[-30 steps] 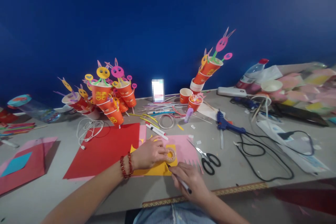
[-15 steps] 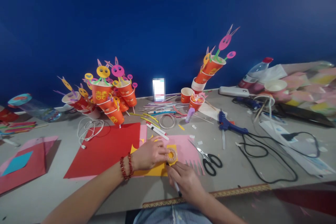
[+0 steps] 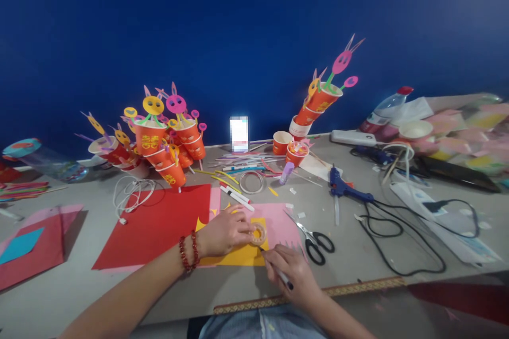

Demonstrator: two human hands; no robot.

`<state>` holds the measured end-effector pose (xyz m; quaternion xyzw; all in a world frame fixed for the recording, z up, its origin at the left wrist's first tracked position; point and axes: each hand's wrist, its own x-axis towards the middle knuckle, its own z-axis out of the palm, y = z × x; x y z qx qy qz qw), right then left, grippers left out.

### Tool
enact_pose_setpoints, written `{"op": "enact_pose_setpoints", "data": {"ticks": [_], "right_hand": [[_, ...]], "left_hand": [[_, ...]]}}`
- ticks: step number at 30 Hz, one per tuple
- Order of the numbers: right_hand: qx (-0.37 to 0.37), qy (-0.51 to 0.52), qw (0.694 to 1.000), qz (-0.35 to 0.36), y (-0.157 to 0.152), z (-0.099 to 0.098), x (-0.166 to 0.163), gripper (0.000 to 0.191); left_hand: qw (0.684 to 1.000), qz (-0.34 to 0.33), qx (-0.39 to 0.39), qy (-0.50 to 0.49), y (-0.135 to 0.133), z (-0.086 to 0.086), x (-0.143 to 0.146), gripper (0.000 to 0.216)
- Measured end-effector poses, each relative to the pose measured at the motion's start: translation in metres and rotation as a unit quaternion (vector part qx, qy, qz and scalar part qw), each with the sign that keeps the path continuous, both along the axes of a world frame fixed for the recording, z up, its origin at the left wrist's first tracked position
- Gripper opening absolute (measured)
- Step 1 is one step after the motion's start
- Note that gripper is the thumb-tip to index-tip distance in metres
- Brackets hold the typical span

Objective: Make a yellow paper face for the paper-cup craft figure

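My left hand [image 3: 226, 230], with a red bead bracelet at the wrist, presses a small tape roll [image 3: 263, 234] flat onto a yellow paper sheet [image 3: 238, 257]. Its fingertips rest on the ring's left side. In the grip of my right hand [image 3: 296, 273] is a marker [image 3: 284, 278], its dark tip close to the lower edge of the roll. Whether the tip touches the paper, I cannot tell. Beneath the yellow sheet lies pink paper [image 3: 278, 217] with a cut, fringed edge. Black-handled scissors [image 3: 314, 242] lie open to the right.
Red paper [image 3: 155, 228] lies to the left. Two white markers [image 3: 236, 198] and a purple glue stick [image 3: 286, 174] lie beyond my hands. Decorated red cups [image 3: 150, 137] stand at the back left. A blue glue gun [image 3: 345, 188] trails its black cord on the right.
My right hand has moved slightly right with the marker, and its tip has shifted right along the roll's lower edge. The left hand still holds the roll down.
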<state>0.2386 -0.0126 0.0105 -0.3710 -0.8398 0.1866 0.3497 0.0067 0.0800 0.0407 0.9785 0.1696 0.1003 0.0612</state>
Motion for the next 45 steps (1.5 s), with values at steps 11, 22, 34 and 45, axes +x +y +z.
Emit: {"op": "enact_pose_setpoints", "data": {"ticks": [11, 22, 34, 45], "right_hand": [[-0.022, -0.027, 0.999, -0.015, 0.027, -0.006, 0.007, 0.048], [-0.079, -0.032, 0.996, -0.014, 0.042, -0.005, 0.003, 0.048], [-0.09, -0.031, 0.995, 0.015, 0.044, 0.01, 0.004, 0.048], [-0.111, -0.033, 0.993, 0.018, 0.046, 0.011, 0.003, 0.046]], "left_hand": [[1.0, 0.01, 0.02, 0.007, -0.003, 0.004, 0.003, 0.024], [0.988, 0.095, 0.064, 0.102, -0.039, 0.007, 0.015, 0.022], [0.937, 0.34, -0.035, 0.071, -0.116, -0.003, 0.061, 0.058], [0.924, 0.373, -0.038, 0.071, -0.12, -0.012, 0.069, 0.055]]}}
